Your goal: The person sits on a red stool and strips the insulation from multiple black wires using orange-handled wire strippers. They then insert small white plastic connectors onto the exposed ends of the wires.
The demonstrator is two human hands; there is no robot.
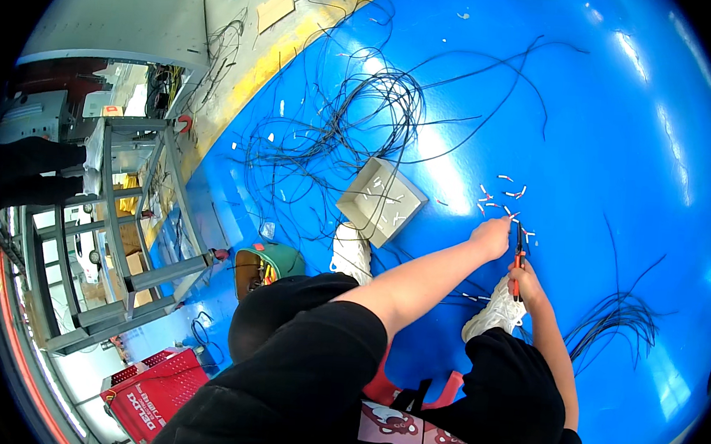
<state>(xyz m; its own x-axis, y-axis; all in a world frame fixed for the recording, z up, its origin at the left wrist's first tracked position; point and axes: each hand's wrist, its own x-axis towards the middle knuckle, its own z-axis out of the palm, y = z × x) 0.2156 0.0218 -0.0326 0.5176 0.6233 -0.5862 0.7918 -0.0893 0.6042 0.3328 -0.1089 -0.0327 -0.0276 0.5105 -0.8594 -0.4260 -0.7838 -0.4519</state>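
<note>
Pinched closed, my left hand point(490, 238) has a small white-and-red piece point(513, 218) at its fingertips; fine detail is too small to tell. Just to the right, my right hand point(528, 283) is wrapped round the orange-red handles of pliers point(519, 262), whose dark jaws point away from me beside the left fingertips. More short white pieces with red or dark ends point(486, 196) lie scattered on the blue floor just beyond my hands. Left of them stands an open cardboard box point(363, 231), tilted, with several white bits and thin wires inside.
Black cable point(397, 101) sprawls in loose loops beyond the box. A bundle of black wires point(622, 317) lies at right. At left are a green container point(285, 258) with tools, a grey metal frame point(166, 275) and a red perforated case point(158, 398). My white shoes point(493, 312) flank the work area.
</note>
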